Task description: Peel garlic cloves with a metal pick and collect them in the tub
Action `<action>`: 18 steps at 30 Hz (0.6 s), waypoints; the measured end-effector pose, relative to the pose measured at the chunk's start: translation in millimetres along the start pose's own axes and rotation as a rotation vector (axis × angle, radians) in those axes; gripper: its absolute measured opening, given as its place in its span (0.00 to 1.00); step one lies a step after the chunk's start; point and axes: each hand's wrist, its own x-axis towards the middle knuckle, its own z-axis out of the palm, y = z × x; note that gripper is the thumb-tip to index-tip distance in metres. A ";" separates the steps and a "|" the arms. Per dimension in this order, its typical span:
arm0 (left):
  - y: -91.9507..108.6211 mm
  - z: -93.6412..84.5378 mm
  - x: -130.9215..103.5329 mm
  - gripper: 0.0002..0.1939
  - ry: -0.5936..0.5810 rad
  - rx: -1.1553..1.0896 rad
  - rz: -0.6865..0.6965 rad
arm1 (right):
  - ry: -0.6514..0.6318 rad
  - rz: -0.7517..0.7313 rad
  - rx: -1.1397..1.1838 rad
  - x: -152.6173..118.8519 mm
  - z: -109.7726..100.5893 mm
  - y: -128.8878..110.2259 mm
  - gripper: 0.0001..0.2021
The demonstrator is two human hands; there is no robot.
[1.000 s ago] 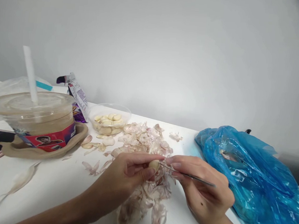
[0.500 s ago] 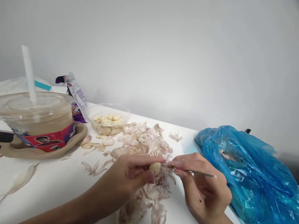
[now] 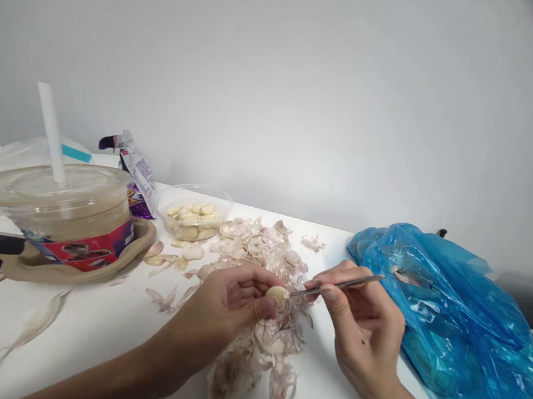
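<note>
Metal tool (image 3: 343, 285) ran roughly L-R, tip pointing left right at the garlic clove (image 3: 277, 295), tail end angled up twd the blue bag (image 3: 442, 312). R hand (image 3: 367, 324) had its grip closed on it, L hand (image 3: 231, 301) pinched the clove, both above the peel pile (image 3: 262, 248) mid surface (image 3: 113, 329). Bare room was L of the pile; R edge was tight w/ the blue bag tbh.

The type of room cannot be established; an informal eating and food-peeling spot is shown at a white table (image 3: 113, 329) set against a plain wall (image 3: 275, 89). Everyday use is indicated by an iced-drink cup (image 3: 84, 228), a snack packet (image 3: 141, 183), scattered garlic skins (image 3: 262, 248) and a blue plastic bag (image 3: 459, 325).
</note>
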 end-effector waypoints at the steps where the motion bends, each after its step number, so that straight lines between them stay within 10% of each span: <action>1: -0.1 0.2 -0.1 0.12 0.000 -0.005 -0.005 | 0.000 0.031 0.023 0.3 0.5 0.6 0.05; 18: 0.4 0.5 -2.3 0.09 0.014 -0.068 -0.037 | 0.034 0.400 0.292 5.3 -3.5 6.1 0.06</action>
